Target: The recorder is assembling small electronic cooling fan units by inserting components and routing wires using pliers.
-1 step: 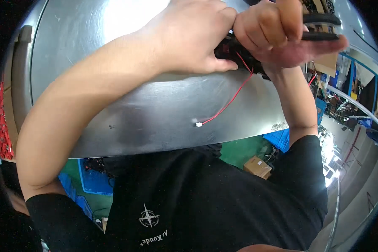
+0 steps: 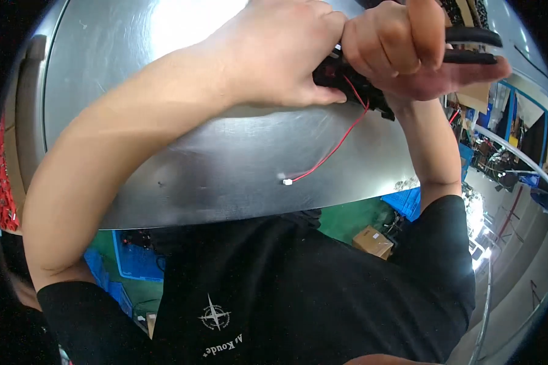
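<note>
At the top of the head view, my left hand (image 2: 286,52) is closed on a black part (image 2: 326,73), its thumb along the near side. Much of that part is hidden under both hands. My right hand (image 2: 396,48) is closed round pliers (image 2: 472,45); two black handles stick out to the right, slightly apart, while the jaws are hidden. One finger stretches along below the lower handle. From the black part a thin red wire (image 2: 341,143) runs down over the metal table (image 2: 237,164) to a small white connector (image 2: 287,182).
The table's curved front edge lies close to my body. Below it are blue crates (image 2: 140,264) and a cardboard box (image 2: 372,242) on the green floor. Red material (image 2: 5,194) shows at the far left. Cluttered shelving (image 2: 508,121) stands at the right.
My right hand and the pliers have shifted slightly right and down. The black part's right end shows a little more. The wire's connector has barely moved.
</note>
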Demonstrator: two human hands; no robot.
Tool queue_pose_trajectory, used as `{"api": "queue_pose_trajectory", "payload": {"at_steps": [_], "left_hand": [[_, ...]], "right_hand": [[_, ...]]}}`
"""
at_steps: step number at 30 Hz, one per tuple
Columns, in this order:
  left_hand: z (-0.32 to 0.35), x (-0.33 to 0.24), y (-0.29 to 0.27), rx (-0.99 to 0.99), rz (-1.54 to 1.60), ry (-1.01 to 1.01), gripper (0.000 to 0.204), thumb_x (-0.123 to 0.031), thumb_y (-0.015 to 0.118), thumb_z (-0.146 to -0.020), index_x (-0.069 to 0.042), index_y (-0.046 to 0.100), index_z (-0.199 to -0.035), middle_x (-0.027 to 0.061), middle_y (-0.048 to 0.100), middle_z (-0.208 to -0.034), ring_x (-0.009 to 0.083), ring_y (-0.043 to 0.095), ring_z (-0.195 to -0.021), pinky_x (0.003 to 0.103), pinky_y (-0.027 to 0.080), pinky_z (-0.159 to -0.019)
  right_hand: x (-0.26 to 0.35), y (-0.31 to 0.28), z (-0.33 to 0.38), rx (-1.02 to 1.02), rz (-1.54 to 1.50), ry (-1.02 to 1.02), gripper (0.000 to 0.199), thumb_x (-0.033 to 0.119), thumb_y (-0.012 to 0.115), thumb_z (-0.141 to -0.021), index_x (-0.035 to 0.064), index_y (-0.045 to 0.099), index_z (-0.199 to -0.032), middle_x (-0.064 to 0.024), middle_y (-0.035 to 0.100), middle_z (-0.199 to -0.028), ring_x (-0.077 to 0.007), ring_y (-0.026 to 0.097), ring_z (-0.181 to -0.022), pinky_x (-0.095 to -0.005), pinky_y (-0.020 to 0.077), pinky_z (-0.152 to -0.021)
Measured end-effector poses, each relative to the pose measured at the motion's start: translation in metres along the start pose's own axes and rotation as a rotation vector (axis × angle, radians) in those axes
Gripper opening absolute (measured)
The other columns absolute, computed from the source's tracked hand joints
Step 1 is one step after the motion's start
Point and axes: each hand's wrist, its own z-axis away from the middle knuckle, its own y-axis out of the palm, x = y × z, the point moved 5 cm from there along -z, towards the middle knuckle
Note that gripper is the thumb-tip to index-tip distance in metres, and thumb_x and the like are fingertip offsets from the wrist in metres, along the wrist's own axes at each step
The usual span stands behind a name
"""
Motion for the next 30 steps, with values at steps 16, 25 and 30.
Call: {"api": "queue_pose_trajectory", "payload": {"at_steps": [16, 25, 30], "left_hand": [[0.003, 0.004, -0.008, 0.055, 0.185, -0.003, 0.052, -0.051, 0.077, -0.084, -0.003, 0.063, -0.097, 0.0140, 0.065, -0.093, 0.0329, 0.060, -0.095, 0.046, 0.041, -0.087], [0.005, 0.001, 0.019, -0.174, -0.094, -0.007, 0.063, -0.055, 0.083, -0.071, -0.007, 0.064, -0.105, 0.0111, 0.069, -0.096, 0.0295, 0.063, -0.102, 0.045, 0.042, -0.092], [0.006, 0.004, 0.018, -0.191, -0.117, -0.030, 0.060, -0.051, 0.084, -0.072, -0.008, 0.059, -0.106, 0.0108, 0.065, -0.101, 0.0325, 0.058, -0.097, 0.046, 0.042, -0.088]], "right_hand": [[-0.011, 0.026, -0.036, 0.872, -0.264, 0.022, 0.054, 0.030, 0.044, -0.112, 0.0052, 0.063, -0.067, -0.0046, 0.052, -0.055, -0.0161, 0.045, -0.037, -0.0297, 0.0321, -0.036], [0.025, 0.020, 0.015, -0.506, -0.008, -0.394, 0.099, 0.103, 0.040, -0.075, 0.0084, 0.053, -0.102, -0.0023, 0.047, -0.073, -0.0141, 0.045, -0.055, -0.0309, 0.0391, -0.053], [0.003, 0.043, 0.018, -0.821, -0.331, -0.350, 0.119, 0.112, 0.036, -0.060, 0.0067, 0.051, -0.112, -0.0061, 0.046, -0.080, -0.0184, 0.045, -0.070, -0.0344, 0.0411, -0.069]]}}
